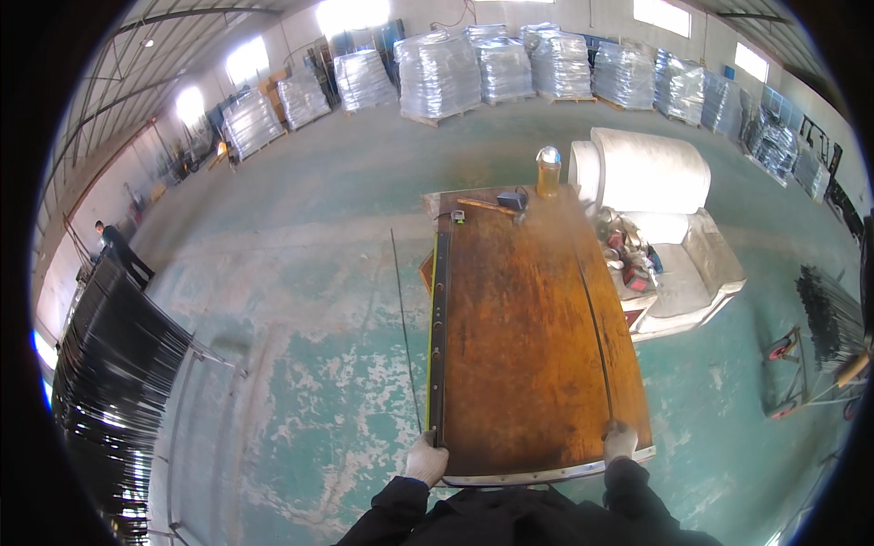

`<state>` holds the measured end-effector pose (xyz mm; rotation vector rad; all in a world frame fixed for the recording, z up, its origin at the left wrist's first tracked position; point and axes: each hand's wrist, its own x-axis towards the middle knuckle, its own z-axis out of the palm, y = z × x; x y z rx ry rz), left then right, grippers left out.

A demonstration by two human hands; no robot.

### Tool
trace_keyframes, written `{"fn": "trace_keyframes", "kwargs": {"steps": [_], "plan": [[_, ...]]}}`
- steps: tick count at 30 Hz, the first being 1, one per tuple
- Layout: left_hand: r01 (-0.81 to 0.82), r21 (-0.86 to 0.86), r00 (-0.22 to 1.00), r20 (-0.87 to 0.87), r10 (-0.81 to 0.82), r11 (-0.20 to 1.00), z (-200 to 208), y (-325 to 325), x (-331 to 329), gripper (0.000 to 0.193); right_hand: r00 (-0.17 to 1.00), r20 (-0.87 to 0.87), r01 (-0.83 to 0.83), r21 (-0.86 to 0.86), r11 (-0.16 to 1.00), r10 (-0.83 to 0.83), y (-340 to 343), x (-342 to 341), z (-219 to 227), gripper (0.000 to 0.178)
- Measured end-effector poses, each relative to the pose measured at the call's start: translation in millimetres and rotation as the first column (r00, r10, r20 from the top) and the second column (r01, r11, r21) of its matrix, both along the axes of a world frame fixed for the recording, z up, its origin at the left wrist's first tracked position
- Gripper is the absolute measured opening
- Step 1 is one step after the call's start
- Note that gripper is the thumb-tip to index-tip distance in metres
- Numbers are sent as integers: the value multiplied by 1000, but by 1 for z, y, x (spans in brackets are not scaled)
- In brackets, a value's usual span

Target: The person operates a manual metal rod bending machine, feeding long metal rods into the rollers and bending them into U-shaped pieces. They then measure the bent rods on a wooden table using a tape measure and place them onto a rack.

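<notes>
My left hand [425, 460], in a pale glove, is closed at the near left corner of the wooden worktable [519, 355]. A thin dark rod [402, 318] runs forward from it, just outside the table's left edge. My right hand [621, 441], gloved as well, grips the near end of another thin dark rod [596, 337] that stretches over the right side of the tabletop. Along the left edge lies a dark metal strip [439, 337] with a yellow-green tape blade [431, 355] beside it. The tape measure case [458, 217] sits at its far end.
A wooden-handled hammer [487, 207], a dark block [512, 199] and an amber bottle [548, 177] occupy the table's far end. A worn white armchair [678, 246] holding tools stands right. Rod bundles [118, 364] hang left; a cart [806, 364] carries more. Wrapped pallets [437, 77] line the back.
</notes>
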<state>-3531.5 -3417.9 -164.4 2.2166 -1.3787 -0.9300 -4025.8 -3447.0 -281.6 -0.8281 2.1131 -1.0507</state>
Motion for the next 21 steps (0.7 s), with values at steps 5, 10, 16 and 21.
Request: {"fn": "trace_keyframes", "kwargs": {"steps": [5,10,16,21], "plan": [[133,15,988,84,-133,991,2,-1,-24,47,978,-205,-27,9,1000,28,-11,-29,-48,32],[543,-136,826,267,-497,829,-33,22,-40,32,844,-491,-206,75,976,216,-30,-11,-14,31],[705,-79,678,369,-636,705,-41,22,-52,16,771,-522,-330,162,930,364,-24,-18,25,36],[741,-74,636,396,-662,667,-39,27,-48,15,708,-535,-303,360,882,462,7,0,50,42]]}}
